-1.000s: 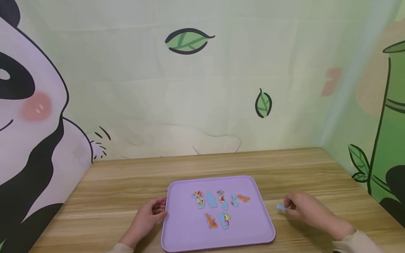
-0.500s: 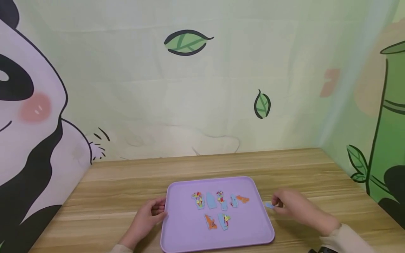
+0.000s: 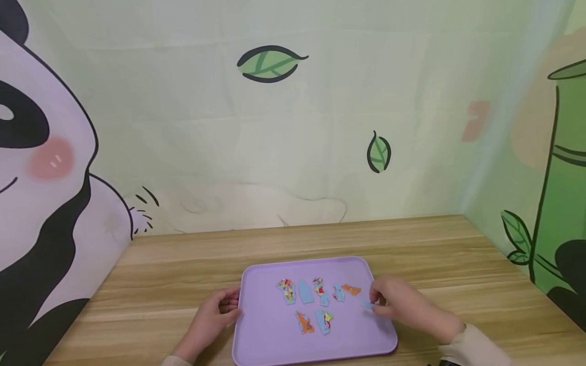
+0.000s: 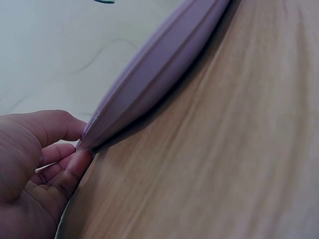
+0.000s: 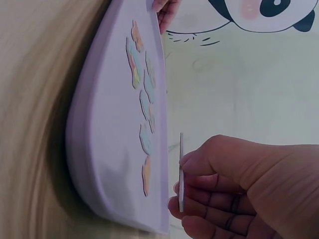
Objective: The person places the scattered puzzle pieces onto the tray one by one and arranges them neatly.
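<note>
In the head view, a purple tray lies on the wooden table with several flat, irregular puzzle pieces on it. A plain blue piece sits in the back row beside a multicoloured piece; two orange pieces lie there too, one at each end of the group. My left hand grips the tray's left edge, thumb and fingers at the rim in the left wrist view. Over the tray's right side, my right hand pinches a light blue puzzle piece, seen edge-on in the right wrist view.
The wooden table extends around the tray. A pale cloth backdrop with a panda, leaves and bamboo rises behind the table and along its sides.
My right hand has moved left with the light blue puzzle piece, from beside the tray to over its right side. The left hand stays at the tray's edge.
</note>
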A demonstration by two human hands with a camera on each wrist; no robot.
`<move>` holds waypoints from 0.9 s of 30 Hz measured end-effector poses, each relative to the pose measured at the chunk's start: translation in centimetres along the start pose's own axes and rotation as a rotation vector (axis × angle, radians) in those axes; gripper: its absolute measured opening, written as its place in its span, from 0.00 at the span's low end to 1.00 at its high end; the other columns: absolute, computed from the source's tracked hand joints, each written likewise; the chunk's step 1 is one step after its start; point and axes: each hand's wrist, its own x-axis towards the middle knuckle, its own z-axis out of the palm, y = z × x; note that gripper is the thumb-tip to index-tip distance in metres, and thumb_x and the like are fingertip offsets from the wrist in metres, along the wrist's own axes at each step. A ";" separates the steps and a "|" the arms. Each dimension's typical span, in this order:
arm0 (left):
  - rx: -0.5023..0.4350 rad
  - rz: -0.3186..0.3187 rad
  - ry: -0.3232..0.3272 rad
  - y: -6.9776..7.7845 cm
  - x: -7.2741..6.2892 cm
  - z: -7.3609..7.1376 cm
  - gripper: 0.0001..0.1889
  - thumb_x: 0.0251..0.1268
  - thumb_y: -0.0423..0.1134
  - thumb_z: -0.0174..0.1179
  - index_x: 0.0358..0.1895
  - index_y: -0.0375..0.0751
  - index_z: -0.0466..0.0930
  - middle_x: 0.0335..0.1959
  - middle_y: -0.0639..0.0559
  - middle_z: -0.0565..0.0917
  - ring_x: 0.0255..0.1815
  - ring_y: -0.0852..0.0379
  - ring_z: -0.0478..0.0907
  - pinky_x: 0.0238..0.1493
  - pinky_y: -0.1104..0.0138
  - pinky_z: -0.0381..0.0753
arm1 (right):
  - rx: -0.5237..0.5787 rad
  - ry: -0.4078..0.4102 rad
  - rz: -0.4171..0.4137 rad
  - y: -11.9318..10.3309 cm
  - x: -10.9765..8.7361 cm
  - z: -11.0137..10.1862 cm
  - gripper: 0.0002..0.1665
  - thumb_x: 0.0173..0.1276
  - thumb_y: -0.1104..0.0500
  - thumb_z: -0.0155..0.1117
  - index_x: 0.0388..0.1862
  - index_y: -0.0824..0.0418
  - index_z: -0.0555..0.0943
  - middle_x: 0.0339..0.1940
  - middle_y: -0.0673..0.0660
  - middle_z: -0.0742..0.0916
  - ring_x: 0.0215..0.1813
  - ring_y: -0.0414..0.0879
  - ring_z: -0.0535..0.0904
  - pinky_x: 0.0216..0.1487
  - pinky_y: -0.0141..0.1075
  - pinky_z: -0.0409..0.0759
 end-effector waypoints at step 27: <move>0.006 0.001 -0.004 0.1 0.0 -0.1 0.24 0.54 0.22 0.63 0.57 0.23 0.73 0.45 0.38 0.82 0.44 0.56 0.79 0.46 0.76 0.82 | -0.033 -0.016 0.098 -2.4 1.4 3.5 0.10 0.47 0.66 0.68 0.22 0.57 0.75 0.23 0.47 0.77 0.24 0.34 0.66 0.24 0.25 0.69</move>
